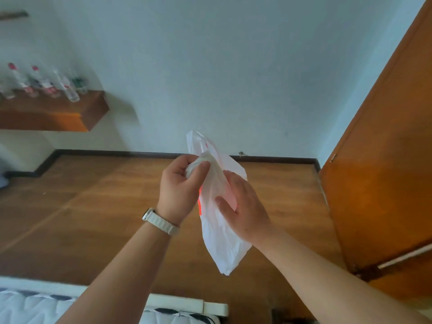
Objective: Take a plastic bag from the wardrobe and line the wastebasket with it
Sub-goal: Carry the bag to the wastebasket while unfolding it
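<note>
Here, the plastic bag point(224, 249) hangs over the floor point(93, 206), the left hand point(180, 183) in a pinching grip on its bunched top, the right hand point(243, 206), at four o'clock, gripping its middle; the red print is unreadable.

White wall point(233, 66), wooden floor point(93, 206), bottle-lined wall shelf point(58, 113)
</note>
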`<state>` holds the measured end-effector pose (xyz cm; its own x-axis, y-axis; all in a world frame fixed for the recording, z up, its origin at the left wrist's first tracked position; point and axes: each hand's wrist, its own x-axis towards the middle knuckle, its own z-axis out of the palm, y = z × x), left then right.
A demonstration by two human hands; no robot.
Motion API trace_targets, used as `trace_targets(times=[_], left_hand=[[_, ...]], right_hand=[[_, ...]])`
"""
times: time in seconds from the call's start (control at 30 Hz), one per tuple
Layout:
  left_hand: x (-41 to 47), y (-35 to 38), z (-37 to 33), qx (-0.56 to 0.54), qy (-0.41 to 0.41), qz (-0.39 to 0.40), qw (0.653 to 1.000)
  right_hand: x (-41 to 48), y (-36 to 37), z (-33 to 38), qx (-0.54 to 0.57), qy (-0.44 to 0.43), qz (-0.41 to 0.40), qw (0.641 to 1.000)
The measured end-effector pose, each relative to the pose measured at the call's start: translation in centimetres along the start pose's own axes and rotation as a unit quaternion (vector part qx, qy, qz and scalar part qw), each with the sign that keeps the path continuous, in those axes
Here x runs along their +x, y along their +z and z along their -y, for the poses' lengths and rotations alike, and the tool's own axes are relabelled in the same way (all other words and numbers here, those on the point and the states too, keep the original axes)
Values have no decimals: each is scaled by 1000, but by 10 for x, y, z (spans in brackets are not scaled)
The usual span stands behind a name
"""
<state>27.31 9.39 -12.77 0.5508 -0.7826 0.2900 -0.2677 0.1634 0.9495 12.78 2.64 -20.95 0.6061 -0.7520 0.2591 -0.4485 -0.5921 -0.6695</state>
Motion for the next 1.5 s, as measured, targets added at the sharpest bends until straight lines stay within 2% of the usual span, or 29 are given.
trace_targets(times=[0.2, 0.5, 0.7, 0.97, 1.17, 1.5], left_hand=[[43, -28, 14, 9, -9, -56, 998], [134, -47, 45, 79, -44, -157, 983], [206, -51, 56, 106, -70, -243, 962], [275, -44, 60, 147, -95, -357, 917], [309, -41, 61, 148, -98, -384, 906], [350, -75, 83, 131, -82, -377, 913]], right_hand=[[60, 31, 9, 6, -47, 40, 998], [188, 72, -1, 72, -148, 118, 979], [288, 92, -17, 120, -207, 185, 953], [384, 110, -22, 166, -281, 219, 919], [420, 112, -22, 165, -304, 251, 904], [464, 147, -7, 149, -286, 238, 916]])
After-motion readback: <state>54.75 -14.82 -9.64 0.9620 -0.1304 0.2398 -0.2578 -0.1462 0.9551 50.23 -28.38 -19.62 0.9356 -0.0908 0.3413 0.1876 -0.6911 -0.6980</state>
